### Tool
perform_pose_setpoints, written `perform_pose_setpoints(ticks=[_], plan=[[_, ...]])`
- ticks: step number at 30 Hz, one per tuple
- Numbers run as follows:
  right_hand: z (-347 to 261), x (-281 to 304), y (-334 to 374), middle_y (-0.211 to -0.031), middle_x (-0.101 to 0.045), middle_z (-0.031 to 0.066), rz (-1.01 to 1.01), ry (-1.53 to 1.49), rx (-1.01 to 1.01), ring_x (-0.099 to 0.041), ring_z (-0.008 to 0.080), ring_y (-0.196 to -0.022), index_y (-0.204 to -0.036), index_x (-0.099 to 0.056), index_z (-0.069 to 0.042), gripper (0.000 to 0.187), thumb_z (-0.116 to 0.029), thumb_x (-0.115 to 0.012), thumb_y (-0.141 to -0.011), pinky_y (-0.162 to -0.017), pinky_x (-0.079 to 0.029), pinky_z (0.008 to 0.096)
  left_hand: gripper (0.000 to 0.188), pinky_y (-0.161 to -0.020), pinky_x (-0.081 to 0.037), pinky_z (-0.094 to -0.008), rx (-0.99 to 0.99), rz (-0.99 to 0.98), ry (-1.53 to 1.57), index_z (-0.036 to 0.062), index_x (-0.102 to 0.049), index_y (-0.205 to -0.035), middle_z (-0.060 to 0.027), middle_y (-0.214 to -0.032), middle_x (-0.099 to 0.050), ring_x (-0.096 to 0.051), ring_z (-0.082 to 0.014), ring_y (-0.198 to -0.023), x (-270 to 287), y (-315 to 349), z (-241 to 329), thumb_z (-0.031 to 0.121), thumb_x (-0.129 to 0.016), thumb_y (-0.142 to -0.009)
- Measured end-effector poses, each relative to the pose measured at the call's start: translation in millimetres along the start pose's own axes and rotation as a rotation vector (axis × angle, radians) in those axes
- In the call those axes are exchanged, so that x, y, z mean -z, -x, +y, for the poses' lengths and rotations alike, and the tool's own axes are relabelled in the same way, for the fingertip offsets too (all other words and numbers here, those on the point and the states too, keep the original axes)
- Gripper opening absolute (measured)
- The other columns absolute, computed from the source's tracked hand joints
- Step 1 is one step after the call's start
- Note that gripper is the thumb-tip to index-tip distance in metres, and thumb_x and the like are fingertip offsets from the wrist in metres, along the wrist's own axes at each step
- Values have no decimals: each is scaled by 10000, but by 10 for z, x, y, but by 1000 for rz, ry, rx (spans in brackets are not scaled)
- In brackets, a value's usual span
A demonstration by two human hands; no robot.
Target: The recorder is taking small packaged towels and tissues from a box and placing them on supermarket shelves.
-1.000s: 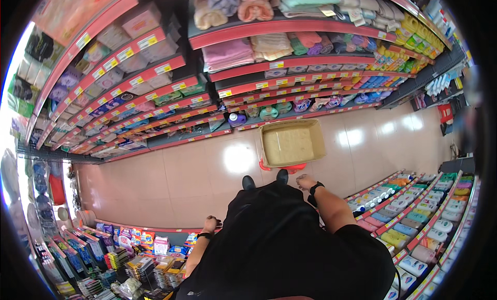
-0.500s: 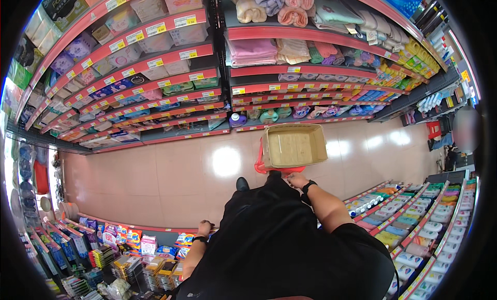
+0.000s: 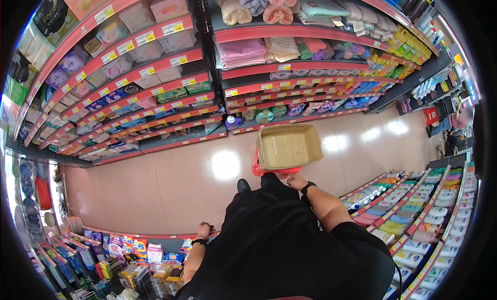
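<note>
A tan cardboard box, its top uncovered and only its bare inside showing, rests on a red frame or basket in front of me. My right hand, wearing a dark wristband, is at the near right edge of that red piece. Its fingers are curled at the edge; the grip is partly hidden. Down at my left side hangs my left hand, also with a dark wristband. Nothing shows in its loosely bent fingers, which are close to the edge of a low shelf of detergent bags.
Ahead, red-edged shelves carry rolled and folded towels, packs and bottles. Tissue packs fill the shelves at the left. Bottle racks rise close on my right. Pinkish floor tiles run between the rows. A person is at the far right.
The shelves ahead have shifted slightly left in view. Box, red piece and right hand have also shifted slightly left. My left hand hangs in nearly the same place.
</note>
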State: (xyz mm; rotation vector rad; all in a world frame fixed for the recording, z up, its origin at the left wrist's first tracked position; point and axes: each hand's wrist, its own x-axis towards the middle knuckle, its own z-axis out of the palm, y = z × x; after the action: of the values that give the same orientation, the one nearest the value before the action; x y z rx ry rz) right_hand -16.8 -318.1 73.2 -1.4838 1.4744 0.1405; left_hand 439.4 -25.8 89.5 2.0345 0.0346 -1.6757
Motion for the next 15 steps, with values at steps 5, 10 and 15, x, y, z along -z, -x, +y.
perform_pose_setpoints(ticks=[5, 10, 15], plan=[[-84, 17, 121, -680, -593, 30, -22, -70, -32, -564, 156, -649, -792, -626, -47, 167, -205, -620, -848, -615, -465, 327, 233, -723, -543, -440, -21, 13, -56, -15, -485, -1085, -229, -1046, -655, -656, -312, -840, 36, -8, -122, 130, -367, -946], [-141, 64, 169, -740, -601, 37, -78, -202, -164, -593, 160, -657, -899, -617, -40, 179, -216, -611, -868, -551, -486, 318, 220, -630, -576, -426, -33, 23, -154, -40, -526, -973, -210, -957, -649, -674, -312, -775, -113, 186, -56, 56, -367, -856], [0, 75, 188, -759, -597, 36, -94, -179, -189, -579, 151, -607, -943, -618, -41, 172, -192, -592, -864, -490, -473, 316, 223, -663, -591, -456, -53, 20, -191, -46, -512, -996, -231, -987, -647, -680, -334, -775, -288, 403, 121, 37, -351, -867]])
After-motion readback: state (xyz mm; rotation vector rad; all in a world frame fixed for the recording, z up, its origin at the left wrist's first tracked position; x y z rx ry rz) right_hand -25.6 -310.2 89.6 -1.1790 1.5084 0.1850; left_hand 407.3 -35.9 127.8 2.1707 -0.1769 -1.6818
